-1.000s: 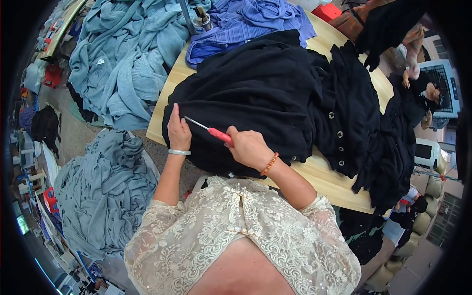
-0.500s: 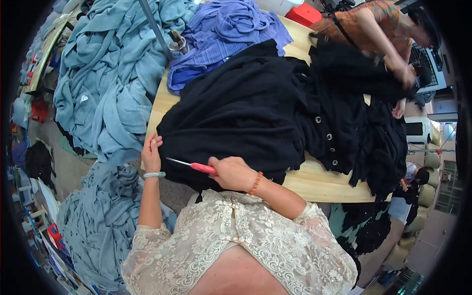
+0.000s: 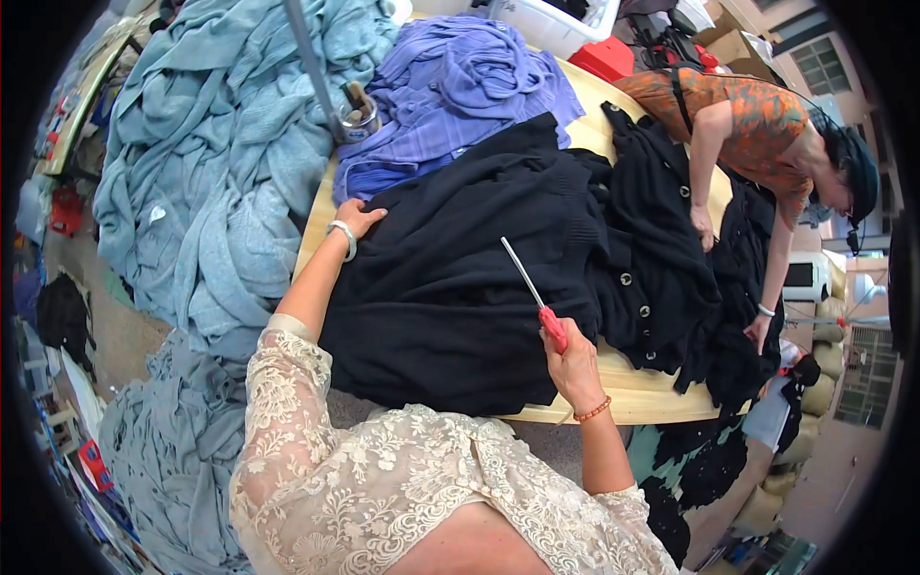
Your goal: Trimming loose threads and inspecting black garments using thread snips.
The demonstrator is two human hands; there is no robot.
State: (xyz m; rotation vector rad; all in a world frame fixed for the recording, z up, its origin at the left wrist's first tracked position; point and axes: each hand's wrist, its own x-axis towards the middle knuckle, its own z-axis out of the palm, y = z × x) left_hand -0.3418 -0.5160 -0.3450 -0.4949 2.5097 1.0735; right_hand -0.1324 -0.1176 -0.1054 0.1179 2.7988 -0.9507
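A black knit garment (image 3: 450, 278) is spread in folds over the pale wooden table in front of me. At its far left edge, my left hand (image 3: 358, 220) is closed on the fabric, part of the fingers hidden. My right hand (image 3: 573, 364) is wrapped round the red handle of a screwdriver-like tool (image 3: 522, 271). Its long thin metal shaft points up and away over the garment; the exact kind of tip is too small to tell. More black knitwear with round buttons (image 3: 661, 259) lies to the right, where a co-worker's two hands touch it.
Purple knitwear (image 3: 460, 86) is heaped at the back of the wooden table (image 3: 661, 388). Beside it stand a jar with brushes (image 3: 357, 120) and a grey post (image 3: 311, 62). Blue-green knitwear (image 3: 211, 172) piles up at left. The co-worker (image 3: 738, 115) leans in from the right.
My left hand has moved away from me along the garment's left edge. The right hand has swung right with the tool, now pointing away. The co-worker has lowered the black piece onto the table.
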